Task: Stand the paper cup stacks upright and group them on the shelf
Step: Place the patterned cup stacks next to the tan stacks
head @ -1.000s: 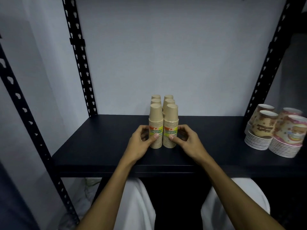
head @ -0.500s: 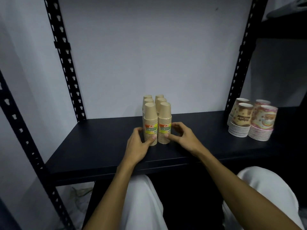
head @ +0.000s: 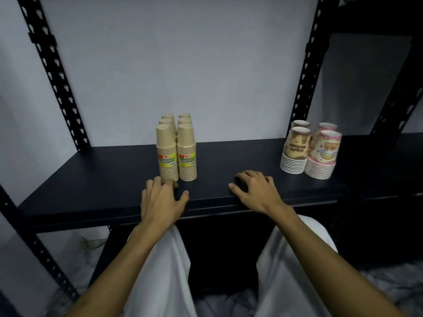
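The shelf [head: 91, 179] carries six plain cup stacks [head: 176, 149] upright, packed in two touching rows mid-shelf. Printed cup stacks [head: 309, 152] stand upright well to the right. Grouping looks finished. The left hand [head: 160, 200] and right hand [head: 256, 191] rest spread, holding nothing.

One head-worn view looks forward and down from close in, over both forearms, at the shelf [head: 96, 179] front edge just beyond the left hand [head: 160, 200] and right hand [head: 256, 191] (no second view).
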